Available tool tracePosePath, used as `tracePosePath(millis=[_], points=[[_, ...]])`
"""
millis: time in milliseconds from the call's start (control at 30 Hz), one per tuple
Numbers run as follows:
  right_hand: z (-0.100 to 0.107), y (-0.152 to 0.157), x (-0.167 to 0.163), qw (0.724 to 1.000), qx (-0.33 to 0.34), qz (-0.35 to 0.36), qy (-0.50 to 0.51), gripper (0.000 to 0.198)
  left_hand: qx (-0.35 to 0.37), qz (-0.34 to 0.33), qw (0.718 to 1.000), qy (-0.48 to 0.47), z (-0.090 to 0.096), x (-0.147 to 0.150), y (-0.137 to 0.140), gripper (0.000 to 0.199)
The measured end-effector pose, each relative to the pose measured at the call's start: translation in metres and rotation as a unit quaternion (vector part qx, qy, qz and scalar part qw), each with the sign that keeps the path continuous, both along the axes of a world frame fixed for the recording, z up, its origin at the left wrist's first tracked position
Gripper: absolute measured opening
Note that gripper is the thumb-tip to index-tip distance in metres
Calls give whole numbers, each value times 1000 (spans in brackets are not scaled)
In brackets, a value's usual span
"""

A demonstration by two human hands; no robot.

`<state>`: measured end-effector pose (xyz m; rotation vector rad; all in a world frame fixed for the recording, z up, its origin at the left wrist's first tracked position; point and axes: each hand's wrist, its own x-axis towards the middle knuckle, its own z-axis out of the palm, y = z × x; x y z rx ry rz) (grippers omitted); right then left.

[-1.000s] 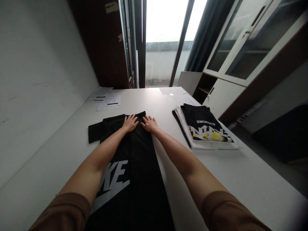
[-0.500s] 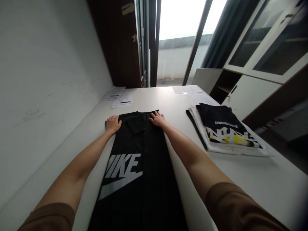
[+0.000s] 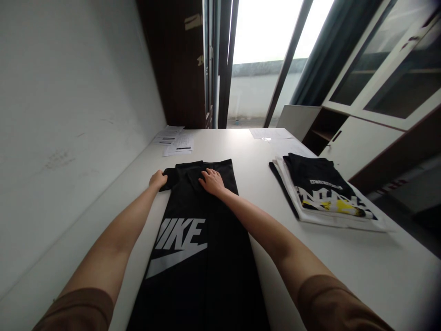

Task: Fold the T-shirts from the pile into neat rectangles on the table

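Observation:
A black T-shirt [image 3: 227, 257] with grey NIKE lettering and a swoosh lies lengthwise on the white table, partly folded, its near end cut off by the bottom of the view. At its far left corner, my left hand [image 3: 158, 179] is closed on the edge of a sleeve, which sticks out past the shirt's left side. My right hand [image 3: 211, 181] rests flat on the folded cloth near the far end, fingers spread. Cloth under the right palm is hidden.
To the right lies a stack of folded shirts [image 3: 317, 184], black with yellow and white print on top. Printed papers [image 3: 177, 141] lie at the table's far left, beside the wall [image 3: 69, 138]. White cabinets [image 3: 361, 138] stand at the right, with an open door.
My left hand has gone from lying on the shirt's corner to gripping the sleeve, now pulled out leftward. My right hand has shifted left and nearer, from the far right corner onto the folded cloth.

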<state>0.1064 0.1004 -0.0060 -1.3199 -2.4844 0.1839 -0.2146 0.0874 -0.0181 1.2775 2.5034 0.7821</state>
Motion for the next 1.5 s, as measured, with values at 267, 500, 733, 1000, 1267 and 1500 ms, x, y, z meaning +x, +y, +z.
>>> tracePosePath(millis=[267, 500, 733, 1000, 1267, 1500], points=[[-14, -21, -13, 993, -81, 71, -43, 73, 130, 7, 973, -188, 13, 11, 3, 30], [2, 12, -17, 986, -130, 58, 87, 52, 189, -58, 922, -333, 31, 55, 1, 43], [3, 39, -29, 917, -276, -10, 287, 47, 170, -214, 885, -377, 20, 118, -34, 40], [-5, 40, -34, 884, -287, -129, 345, 32, 137, -312, 935, -97, 28, 106, -104, 24], [9, 40, -50, 829, -259, -125, 479, 20, 3, -247, 954, 169, 30, 96, -205, 58], [31, 55, -33, 797, -273, -127, 524, 29, -96, -241, 962, 81, 51, 125, -276, 66]])
